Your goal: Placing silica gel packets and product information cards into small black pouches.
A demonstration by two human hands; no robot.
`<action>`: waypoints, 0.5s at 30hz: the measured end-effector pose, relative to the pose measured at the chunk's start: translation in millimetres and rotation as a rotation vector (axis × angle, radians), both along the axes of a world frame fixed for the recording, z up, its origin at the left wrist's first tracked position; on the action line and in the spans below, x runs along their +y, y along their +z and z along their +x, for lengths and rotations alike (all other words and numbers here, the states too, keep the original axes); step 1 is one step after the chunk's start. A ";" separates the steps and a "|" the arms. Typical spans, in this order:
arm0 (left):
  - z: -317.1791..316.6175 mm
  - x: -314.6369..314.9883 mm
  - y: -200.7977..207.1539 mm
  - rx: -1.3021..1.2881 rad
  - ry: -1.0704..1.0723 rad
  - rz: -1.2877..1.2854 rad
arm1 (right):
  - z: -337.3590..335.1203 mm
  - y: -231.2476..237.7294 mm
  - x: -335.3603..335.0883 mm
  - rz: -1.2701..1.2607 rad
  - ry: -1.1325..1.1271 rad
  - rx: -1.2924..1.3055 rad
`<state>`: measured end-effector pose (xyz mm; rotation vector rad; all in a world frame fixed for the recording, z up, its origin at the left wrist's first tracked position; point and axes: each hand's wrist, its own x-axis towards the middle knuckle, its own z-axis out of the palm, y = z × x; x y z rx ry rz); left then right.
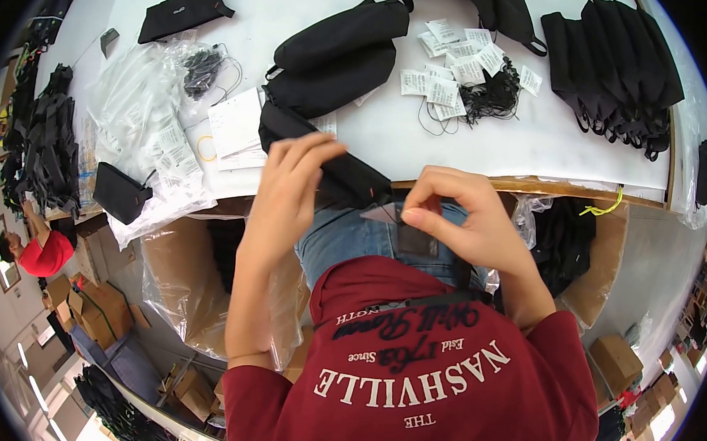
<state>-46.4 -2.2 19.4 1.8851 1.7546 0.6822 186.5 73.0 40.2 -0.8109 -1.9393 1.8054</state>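
A small black zip pouch (pixel 355 180) with a tiny red side tab lies at the table's near edge, partly over my lap. My left hand (pixel 290 185) is over its left end, fingers loosely bent and apart; whether they press on the fabric is hard to see. To the right of the pouch, my right hand (pixel 462 220) pinches thumb against forefinger. What lies in that pinch is too small to make out. Just beneath it, a dark, thin rectangular piece (pixel 416 243) shows against my jeans. Beyond the pouch lies a stack of black pouches (pixel 337 51).
White labels (pixel 454 68) with black strings lie in the table's middle. More black pouches (pixel 614 71) are fanned out at right. Clear plastic bags (pixel 145 91) and white papers (pixel 237 130) are at left. One pouch (pixel 187 14) lies far left, another (pixel 122 192) at the near-left edge.
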 end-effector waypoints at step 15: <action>-0.8 -16.3 -14.6 0.295 0.013 0.349 | -24.5 -9.6 10.5 0.500 -0.132 -0.152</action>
